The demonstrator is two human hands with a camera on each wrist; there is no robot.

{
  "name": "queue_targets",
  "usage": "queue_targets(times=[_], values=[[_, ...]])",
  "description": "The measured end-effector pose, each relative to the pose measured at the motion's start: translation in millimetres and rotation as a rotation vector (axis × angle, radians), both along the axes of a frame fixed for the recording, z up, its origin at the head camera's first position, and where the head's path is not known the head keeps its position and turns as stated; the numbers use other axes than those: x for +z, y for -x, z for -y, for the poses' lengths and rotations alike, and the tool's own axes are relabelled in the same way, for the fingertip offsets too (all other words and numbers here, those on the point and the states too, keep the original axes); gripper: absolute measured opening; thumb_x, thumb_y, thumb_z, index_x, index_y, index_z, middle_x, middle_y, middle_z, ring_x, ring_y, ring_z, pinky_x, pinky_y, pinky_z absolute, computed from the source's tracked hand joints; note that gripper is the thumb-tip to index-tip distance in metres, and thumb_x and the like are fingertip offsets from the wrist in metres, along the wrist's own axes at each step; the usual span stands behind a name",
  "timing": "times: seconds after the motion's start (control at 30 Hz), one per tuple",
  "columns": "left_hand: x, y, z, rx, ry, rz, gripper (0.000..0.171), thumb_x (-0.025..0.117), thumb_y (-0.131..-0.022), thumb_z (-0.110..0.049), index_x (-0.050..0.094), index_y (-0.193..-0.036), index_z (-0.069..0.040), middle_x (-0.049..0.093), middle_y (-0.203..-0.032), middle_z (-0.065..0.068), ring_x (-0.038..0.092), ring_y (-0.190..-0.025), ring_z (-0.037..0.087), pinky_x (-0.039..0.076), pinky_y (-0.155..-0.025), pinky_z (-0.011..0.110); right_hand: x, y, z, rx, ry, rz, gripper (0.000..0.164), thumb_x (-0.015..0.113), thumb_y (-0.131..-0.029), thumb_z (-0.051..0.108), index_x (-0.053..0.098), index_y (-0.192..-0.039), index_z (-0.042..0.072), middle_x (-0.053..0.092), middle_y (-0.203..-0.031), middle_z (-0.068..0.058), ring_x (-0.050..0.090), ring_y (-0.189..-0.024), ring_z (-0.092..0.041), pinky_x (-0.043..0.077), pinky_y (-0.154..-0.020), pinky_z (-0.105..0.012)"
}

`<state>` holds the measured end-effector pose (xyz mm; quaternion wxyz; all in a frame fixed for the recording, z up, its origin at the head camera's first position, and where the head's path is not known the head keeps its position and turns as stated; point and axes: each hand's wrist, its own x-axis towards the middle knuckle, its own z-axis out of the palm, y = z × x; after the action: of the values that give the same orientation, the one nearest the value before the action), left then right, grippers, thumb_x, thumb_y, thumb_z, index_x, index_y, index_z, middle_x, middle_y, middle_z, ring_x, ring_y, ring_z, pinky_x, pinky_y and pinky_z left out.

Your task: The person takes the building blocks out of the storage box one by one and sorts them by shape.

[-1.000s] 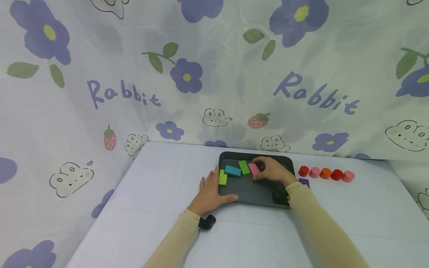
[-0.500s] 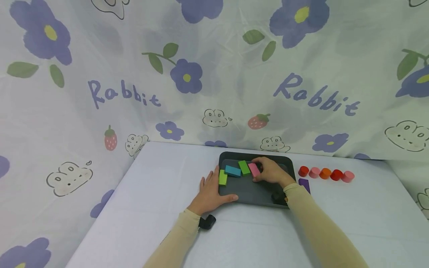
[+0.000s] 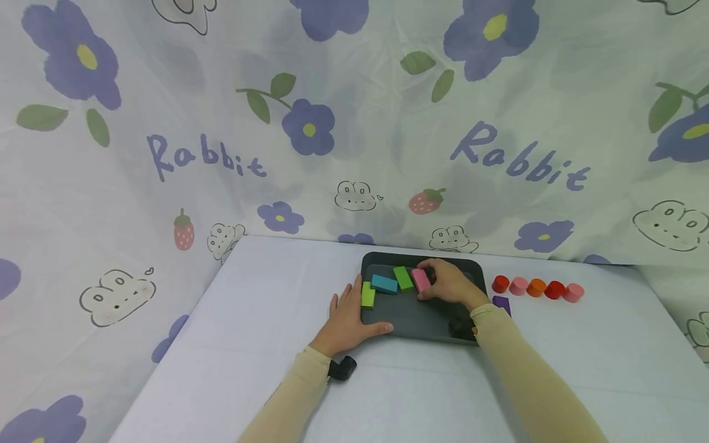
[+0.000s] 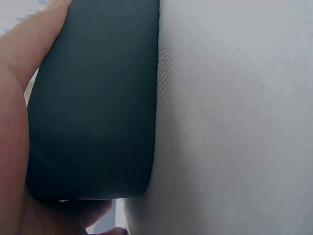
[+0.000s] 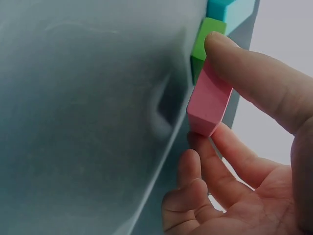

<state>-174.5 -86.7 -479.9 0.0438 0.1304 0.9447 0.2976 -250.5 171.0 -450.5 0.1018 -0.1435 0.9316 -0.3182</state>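
In the head view a dark grey tray (image 3: 426, 317) lies on the white table. Between the thumb and fingertips of my right hand (image 3: 450, 283) is a pink block (image 3: 421, 280), also seen in the right wrist view as a pink block (image 5: 210, 98) pinched at its ends. Close beside it is a green block (image 3: 404, 279), then a blue block (image 3: 384, 283). A lime block (image 3: 368, 295) stands at the tray's left side. My left hand (image 3: 348, 323) rests along the tray's left edge, fingers straight, thumb over the front left corner; its wrist view shows the tray wall (image 4: 98, 107) up close.
To the right of the tray, red (image 3: 500, 283), pink and orange cylinders form a row. A purple block (image 3: 501, 304) is partly hidden behind the right sleeve. Behind the table hangs a patterned cloth (image 3: 354, 147).
The pink block and the right hand have barely shifted; the left hand stays at the tray's edge. The view itself moves very slightly.
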Motion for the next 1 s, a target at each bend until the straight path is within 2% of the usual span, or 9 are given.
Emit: queue_targets(times=[0.43, 1.0], values=[[-1.7, -0.9, 0.1, -0.003, -0.013, -0.011, 0.123, 0.054, -0.064, -0.081, -0.001, -0.150, -0.012, 0.014, -0.154, 0.004, 0.011, -0.140, 0.028, 0.002, -0.109, 0.055, 15.1, -10.6, -3.2, -0.024, 0.038, 0.011, 0.070, 0.082, -0.068, 0.025, 0.050, -0.129, 0.011, 0.056, -0.117, -0.011, 0.053, -0.105, -0.028, 0.047, -0.084, -0.045], [1.2, -1.3, -0.8, 0.003, 0.000, -0.006, 0.124, 0.053, -0.063, -0.083, -0.001, -0.150, -0.011, 0.013, -0.155, 0.004, 0.011, -0.141, 0.028, 0.002, -0.109, 0.054, 31.0, -31.1, -12.7, -0.070, 0.045, -0.065, 0.070, 0.080, -0.070, 0.029, 0.049, -0.130, 0.012, 0.055, -0.120, -0.011, 0.051, -0.107, -0.029, 0.049, -0.080, -0.044]])
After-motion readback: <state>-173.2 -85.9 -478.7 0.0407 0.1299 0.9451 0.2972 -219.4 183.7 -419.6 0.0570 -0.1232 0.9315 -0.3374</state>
